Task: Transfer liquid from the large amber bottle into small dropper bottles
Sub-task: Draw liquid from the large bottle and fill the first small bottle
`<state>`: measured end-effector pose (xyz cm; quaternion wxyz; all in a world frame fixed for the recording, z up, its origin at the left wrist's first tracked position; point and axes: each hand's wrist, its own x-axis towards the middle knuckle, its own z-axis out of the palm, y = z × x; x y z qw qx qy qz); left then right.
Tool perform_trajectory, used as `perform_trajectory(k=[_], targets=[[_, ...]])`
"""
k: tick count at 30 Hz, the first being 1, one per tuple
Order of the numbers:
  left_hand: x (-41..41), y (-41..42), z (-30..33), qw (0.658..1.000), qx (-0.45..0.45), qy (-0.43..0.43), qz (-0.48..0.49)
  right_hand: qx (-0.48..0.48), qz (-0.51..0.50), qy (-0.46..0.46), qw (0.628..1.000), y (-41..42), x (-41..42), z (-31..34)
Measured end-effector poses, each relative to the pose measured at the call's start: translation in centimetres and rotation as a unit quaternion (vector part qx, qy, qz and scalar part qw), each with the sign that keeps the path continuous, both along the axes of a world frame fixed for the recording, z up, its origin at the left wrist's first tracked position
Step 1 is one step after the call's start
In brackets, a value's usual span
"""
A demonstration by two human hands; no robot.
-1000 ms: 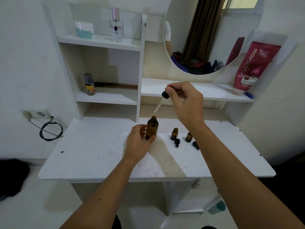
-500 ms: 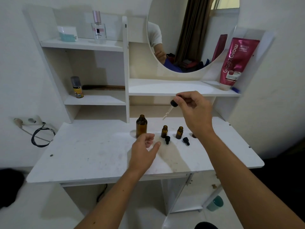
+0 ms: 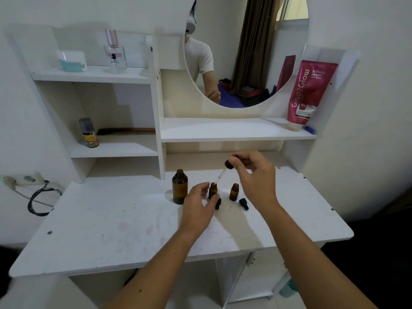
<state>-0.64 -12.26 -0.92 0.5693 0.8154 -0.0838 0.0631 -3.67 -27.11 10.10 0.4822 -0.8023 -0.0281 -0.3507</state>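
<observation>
The large amber bottle (image 3: 179,189) stands uncapped on the white vanity table (image 3: 111,224), free of either hand. Just to its right, my left hand (image 3: 198,208) pinches a small amber dropper bottle (image 3: 213,190) at its base. My right hand (image 3: 254,175) holds a glass dropper (image 3: 224,172) by its black bulb, tilted, with the tip at the mouth of that small bottle. A second small amber bottle (image 3: 234,192) stands open further right. Two black dropper caps (image 3: 243,204) lie on the table beside the small bottles, one partly hidden by my left fingers.
Shelves rise at the back of the table, with a perfume bottle (image 3: 114,51), a white jar (image 3: 71,61), a small spray can (image 3: 88,133) and a red tube (image 3: 310,94). A round mirror (image 3: 245,52) hangs above. A wall socket with a black cable (image 3: 38,197) sits at the left.
My left hand let go of the large bottle and moved right onto the small bottle. My right hand carried the dropper down from above the large bottle to the small bottle's mouth.
</observation>
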Motion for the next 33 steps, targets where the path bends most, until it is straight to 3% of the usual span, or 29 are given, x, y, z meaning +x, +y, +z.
perform_trajectory(k=[24,33], targets=[[1.2,-0.2,-0.5,0.999,0.017,-0.024,0.013,0.007,0.016,0.052,0.998,1.3,1.7,-2.1],[0.8,-0.1,-0.2,0.999,0.019,0.000,0.033,0.012,0.016,0.013,1.000,1.7,0.9,-0.3]])
